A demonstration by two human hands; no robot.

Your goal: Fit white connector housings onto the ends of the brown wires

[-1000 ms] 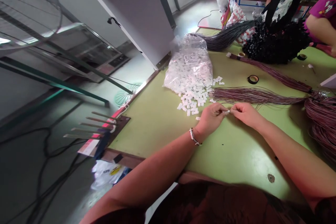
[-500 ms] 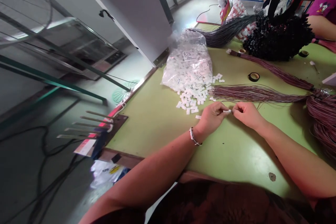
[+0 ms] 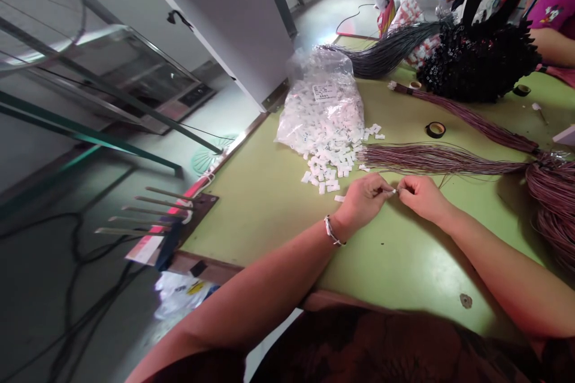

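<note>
My left hand (image 3: 366, 196) pinches a small white connector (image 3: 394, 191) whose tip shows between its fingers. Close on its right, my right hand (image 3: 421, 194) is closed in a pinch at the connector's end; what its fingertips hold is too small to make out. Just behind both hands lies a bundle of dark red wires (image 3: 431, 158), its left ends near a pile of loose white connectors (image 3: 330, 170). These spill from a clear plastic bag (image 3: 323, 96) full of the same pieces.
A roll of black tape (image 3: 435, 130), a second wire bundle (image 3: 471, 115) and a black heap (image 3: 480, 63) lie farther back. Coiled wires (image 3: 552, 203) are at the right. A metal-pronged rack (image 3: 193, 218) sits on the left table edge. People are at the upper right.
My two hands have drawn slightly closer together, and less of the white connector shows between them. The rest looks the same apart from a slight camera shift.
</note>
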